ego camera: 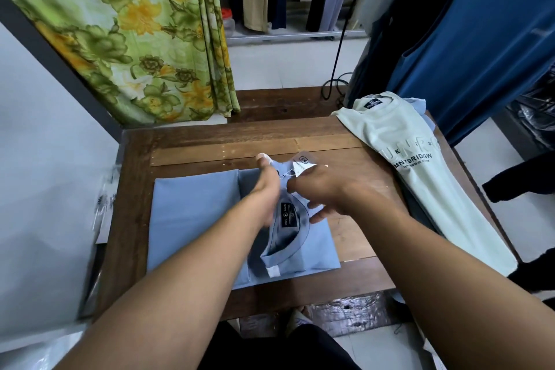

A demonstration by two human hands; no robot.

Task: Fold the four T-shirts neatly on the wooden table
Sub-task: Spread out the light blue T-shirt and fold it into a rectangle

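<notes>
Progress looks early: fingers of your left hand (265, 189) grip the collar of the blue T-shirt (192, 213), half folded mid-bench (210, 141); those of your right hand (333, 189) pinch its hang tag (300, 172). The pale green T-shirt (420, 177) and the garments under it lie unfolded.

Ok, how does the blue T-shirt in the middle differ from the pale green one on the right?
The blue T-shirt is plain and folded into a compact rectangle; the pale green T-shirt bears dark lettering and lies stretched long, over other garments. The left hand and right hand are at the blue one's collar; no hand touches the green one. Both lie on the wooden table and show a neck label.
</notes>
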